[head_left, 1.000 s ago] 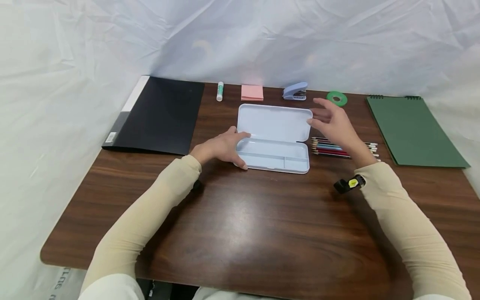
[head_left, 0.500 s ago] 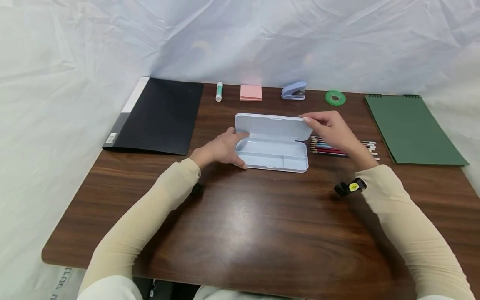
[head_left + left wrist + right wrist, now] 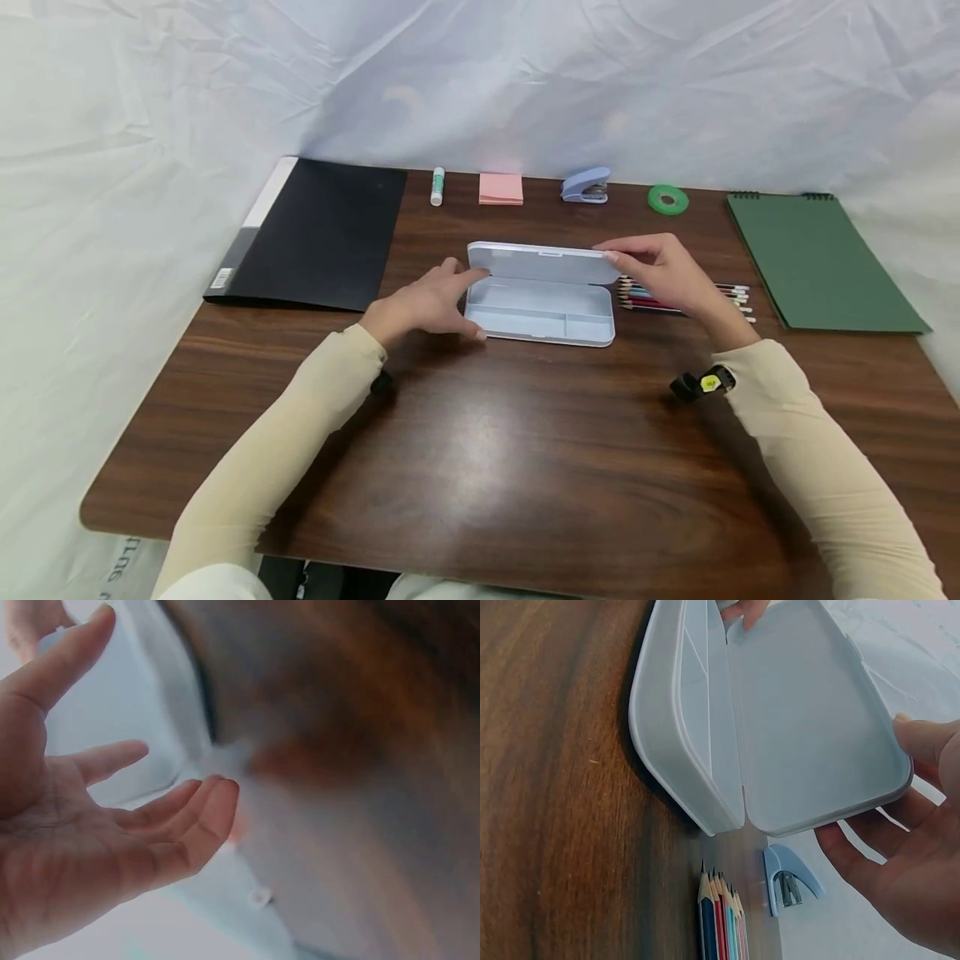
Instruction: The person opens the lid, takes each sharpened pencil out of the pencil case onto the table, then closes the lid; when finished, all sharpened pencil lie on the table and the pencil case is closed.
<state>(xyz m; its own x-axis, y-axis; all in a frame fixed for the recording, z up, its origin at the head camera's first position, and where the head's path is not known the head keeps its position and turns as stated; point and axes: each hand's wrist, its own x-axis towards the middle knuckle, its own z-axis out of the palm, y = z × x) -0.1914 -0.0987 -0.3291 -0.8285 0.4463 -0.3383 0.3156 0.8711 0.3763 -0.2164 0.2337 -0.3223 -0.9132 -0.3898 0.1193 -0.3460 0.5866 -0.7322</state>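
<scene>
A white pencil case (image 3: 525,321) lies on the table with its lid (image 3: 540,265) raised at a slant; its divided base holds nothing visible. My right hand (image 3: 660,271) grips the lid's right corner, thumb on the inner side and fingers behind, as the right wrist view shows. At the case's left end is my left hand (image 3: 431,308), thumb by the front corner and index finger near the hinge. The left wrist view shows its fingers (image 3: 112,759) spread and loosely bent; whether they touch the case I cannot tell. Colored pencils (image 3: 637,296) lie just right of the case, partly behind the right hand.
Along the table's back stand a glue stick (image 3: 437,187), pink sticky notes (image 3: 501,188), a blue stapler (image 3: 585,185) and green tape (image 3: 667,199). A black folder (image 3: 322,233) lies left, a green spiral notebook (image 3: 825,262) right. A white sheet (image 3: 480,83) hangs behind.
The right hand has taken hold of the lid and swung it forward from lying far back to a raised slant. The left hand has shifted slightly left.
</scene>
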